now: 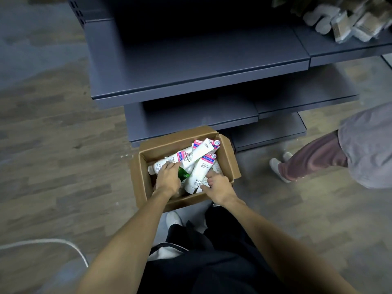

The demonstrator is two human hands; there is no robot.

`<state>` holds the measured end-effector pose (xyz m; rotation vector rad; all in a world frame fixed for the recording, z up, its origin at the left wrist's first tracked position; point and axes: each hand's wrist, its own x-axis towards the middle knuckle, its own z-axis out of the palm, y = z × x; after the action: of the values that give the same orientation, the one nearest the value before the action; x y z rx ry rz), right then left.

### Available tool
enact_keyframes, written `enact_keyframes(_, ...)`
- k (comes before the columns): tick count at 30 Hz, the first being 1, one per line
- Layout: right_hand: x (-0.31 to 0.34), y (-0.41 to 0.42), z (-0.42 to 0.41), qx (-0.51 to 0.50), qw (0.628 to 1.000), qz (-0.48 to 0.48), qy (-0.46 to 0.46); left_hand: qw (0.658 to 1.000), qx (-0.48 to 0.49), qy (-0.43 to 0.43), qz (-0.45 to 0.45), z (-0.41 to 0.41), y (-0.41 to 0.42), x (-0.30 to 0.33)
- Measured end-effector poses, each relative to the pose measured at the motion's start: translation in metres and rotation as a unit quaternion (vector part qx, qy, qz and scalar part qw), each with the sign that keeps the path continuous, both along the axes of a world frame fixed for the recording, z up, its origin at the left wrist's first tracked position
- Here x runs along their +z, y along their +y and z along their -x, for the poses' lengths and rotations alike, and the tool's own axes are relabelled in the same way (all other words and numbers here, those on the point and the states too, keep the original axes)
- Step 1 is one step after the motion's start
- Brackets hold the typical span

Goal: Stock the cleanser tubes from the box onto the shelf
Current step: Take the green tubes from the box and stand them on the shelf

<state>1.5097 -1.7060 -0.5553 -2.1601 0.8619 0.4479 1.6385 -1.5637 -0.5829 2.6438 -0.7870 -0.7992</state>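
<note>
Both my hands are down in the cardboard box (230, 164) on the floor. My left hand (168, 177) lies over the cap end of a white tube (163, 163), fingers curled onto it; looks like a hold, but the fingertips are hidden behind the tube, so I can't tell for sure how firm. That tube sticks out past my fingertips, long axis running from its cap at the box's left wall up and away toward the far right. Just right of my left hand a green tube (183, 174) pokes up, mostly buried.

My right hand (218, 184) grips the lower end of a second white tube (200, 172), thumb on one side, fingers wrapped round the other. This tube sits just left of my right palm, between my two hands, cap end toward me, crimped pink-and-blue end pointing away and slightly right. "Facial" is printed along its length. The rest of the print is too small to read.

More cleanser tubes (199, 151) lie jumbled beyond both hands, toward the far wall of the box, crossing each other at angles, white bodies with pink and blue label bands.

The dark grey shelf (191, 66) stands well beyond the box, past my reach as the hands sit now. Another person's leg (314, 160) is off to the right of my right hand, well apart.
</note>
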Motion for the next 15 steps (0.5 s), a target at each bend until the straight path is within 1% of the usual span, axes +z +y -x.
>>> enact_keyframes(3,-0.002,-0.0014,0.0027,-0.02,1.0,-0.01,0.002,1.0,0.019,-0.018,-0.002,-0.0003,-0.0042,-0.0004)
enact_keyframes(5,-0.0024,-0.0023,0.0031,-0.028,1.0,-0.014,0.004,0.999,0.013,-0.039,-0.012,-0.0009,-0.0052,0.0011)
enact_keyframes(11,-0.0052,-0.0005,-0.0013,-0.01,1.0,-0.013,0.011,0.989,-0.08,-0.101,-0.068,0.0001,-0.0069,0.0065)
enact_keyframes(15,-0.0091,0.0048,-0.0043,-0.004,1.0,-0.025,0.007,0.979,-0.107,-0.136,-0.108,0.001,-0.0036,0.0036)
